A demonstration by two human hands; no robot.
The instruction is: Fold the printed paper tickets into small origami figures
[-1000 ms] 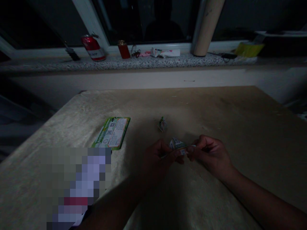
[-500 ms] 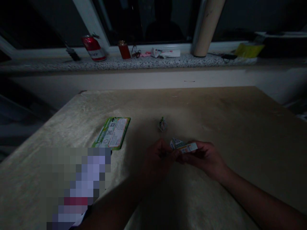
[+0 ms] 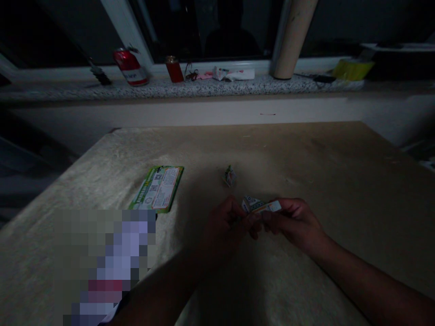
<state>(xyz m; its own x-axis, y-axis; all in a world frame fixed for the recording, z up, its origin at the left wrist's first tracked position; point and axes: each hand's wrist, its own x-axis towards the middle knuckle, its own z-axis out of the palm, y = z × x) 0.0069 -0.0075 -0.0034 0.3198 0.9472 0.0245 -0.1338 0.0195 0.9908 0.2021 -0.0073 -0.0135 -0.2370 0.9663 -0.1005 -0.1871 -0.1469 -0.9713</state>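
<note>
- Paper (image 3: pixel 272 207), printed and folded, with a pointed flap and a strip reaching right, sits between both hands above the table (image 3: pixel 326 167).
- Left hand (image 3: pixel 226 224) pinches its left part, thumb against fingers.
- Right hand (image 3: pixel 301 222) pinches the strip, thumb on the near side; the fingers behind are partly hidden.
- Scrap (image 3: pixel 229 177), small and crumpled-looking, lies on the table just beyond the paper, slightly left.
- Card (image 3: pixel 158 188), green and white, lies flat at left, well apart from the hands.
- Blurred object at near left, pixelated, too coarse to name.
- Sill (image 3: pixel 210 90) runs along the far side, under dark windows.
- Can (image 3: pixel 131 68), red and white, stands on it at left; jar (image 3: pixel 174 69), red, is right of that.
- Tube (image 3: pixel 295 40) leans farther right, near a yellow item (image 3: pixel 352 70).
</note>
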